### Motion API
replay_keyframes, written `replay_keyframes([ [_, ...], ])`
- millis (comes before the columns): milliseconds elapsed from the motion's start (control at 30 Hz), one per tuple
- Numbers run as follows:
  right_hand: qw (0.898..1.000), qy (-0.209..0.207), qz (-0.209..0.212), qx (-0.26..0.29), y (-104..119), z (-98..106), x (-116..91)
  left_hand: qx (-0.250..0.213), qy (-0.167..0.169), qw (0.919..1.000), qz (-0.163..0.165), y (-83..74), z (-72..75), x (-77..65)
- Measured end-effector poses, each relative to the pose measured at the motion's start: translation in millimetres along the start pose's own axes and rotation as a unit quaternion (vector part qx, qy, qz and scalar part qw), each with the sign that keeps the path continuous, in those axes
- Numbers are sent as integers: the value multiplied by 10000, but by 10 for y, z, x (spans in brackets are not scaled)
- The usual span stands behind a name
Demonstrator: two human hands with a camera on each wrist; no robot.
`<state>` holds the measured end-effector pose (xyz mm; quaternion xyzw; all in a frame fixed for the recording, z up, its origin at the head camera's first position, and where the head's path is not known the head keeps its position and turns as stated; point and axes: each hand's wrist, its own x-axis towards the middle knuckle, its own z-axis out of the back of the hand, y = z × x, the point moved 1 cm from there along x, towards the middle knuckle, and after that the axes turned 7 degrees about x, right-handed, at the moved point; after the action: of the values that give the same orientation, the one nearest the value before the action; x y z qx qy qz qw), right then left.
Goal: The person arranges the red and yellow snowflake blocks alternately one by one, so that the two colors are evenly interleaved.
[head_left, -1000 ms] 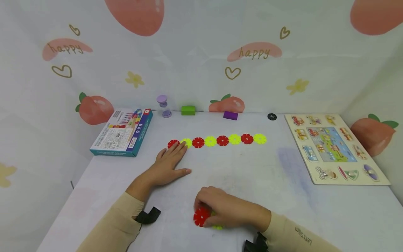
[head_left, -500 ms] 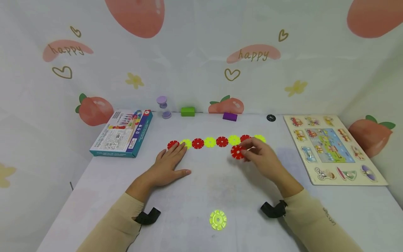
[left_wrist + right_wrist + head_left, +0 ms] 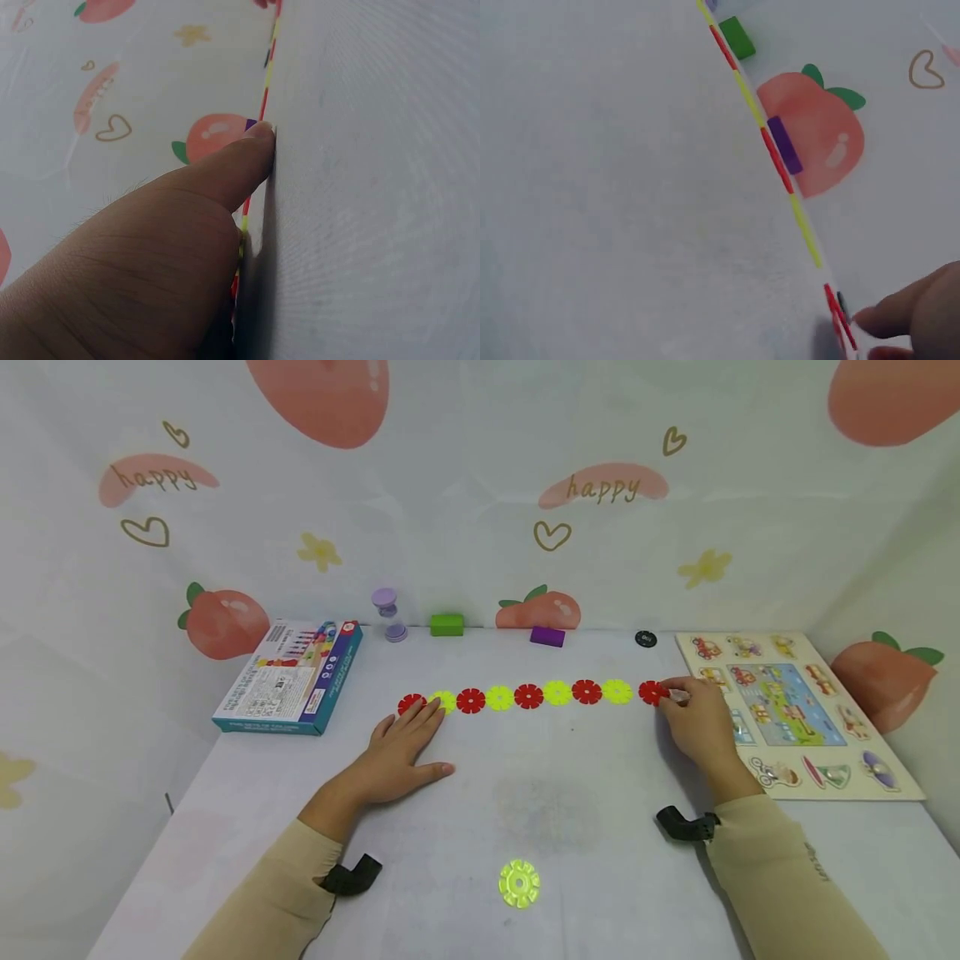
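A row of flat, notched flower-shaped discs, red alternating with yellow, such as this red disc point(image 3: 528, 696), runs across the table. My left hand point(image 3: 397, 756) lies flat with fingers spread, its fingertips on the two leftmost discs. At the row's right end my right hand point(image 3: 701, 718) pinches a red notched disc point(image 3: 651, 693) between thumb and fingers, a small gap from the last yellow disc point(image 3: 617, 692). In the right wrist view that held red disc point(image 3: 840, 315) appears edge-on by the fingertips. One loose yellow disc point(image 3: 519, 883) lies near the front.
A picture puzzle board point(image 3: 795, 760) lies at the right, partly behind my right hand. A blue-edged box point(image 3: 288, 681) sits at the left. Along the back stand a purple hourglass point(image 3: 389, 614), a green block point(image 3: 447, 625), a purple block point(image 3: 547, 637) and a small black disc point(image 3: 646, 639).
My right hand took the red disc from beside the loose yellow one at the front and carried it back and right to the row's right end. My left hand stayed in place.
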<state>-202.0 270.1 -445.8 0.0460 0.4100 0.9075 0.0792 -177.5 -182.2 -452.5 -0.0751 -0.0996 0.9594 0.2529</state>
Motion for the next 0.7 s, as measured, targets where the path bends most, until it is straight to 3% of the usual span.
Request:
replay_keyframes([
  [133,9884,670,633,-1205,45,-9,-10,24,-12,10000,-17,10,-15,-3],
  [267,9734,1304,628,-1778,68,-26,-32,34,-13,10000,-10,10,-25,-2],
  [367,9715,1361,536,-1865,69,-42,-40,42,-26,10000,-1,7,-27,-2],
  [567,9751,1066,705,-1811,80,-17,-36,88,-9,10000,7,5,-27,3],
  [700,9635,1281,760,-2226,89,-4,-43,90,-14,10000,0,3,-19,4],
])
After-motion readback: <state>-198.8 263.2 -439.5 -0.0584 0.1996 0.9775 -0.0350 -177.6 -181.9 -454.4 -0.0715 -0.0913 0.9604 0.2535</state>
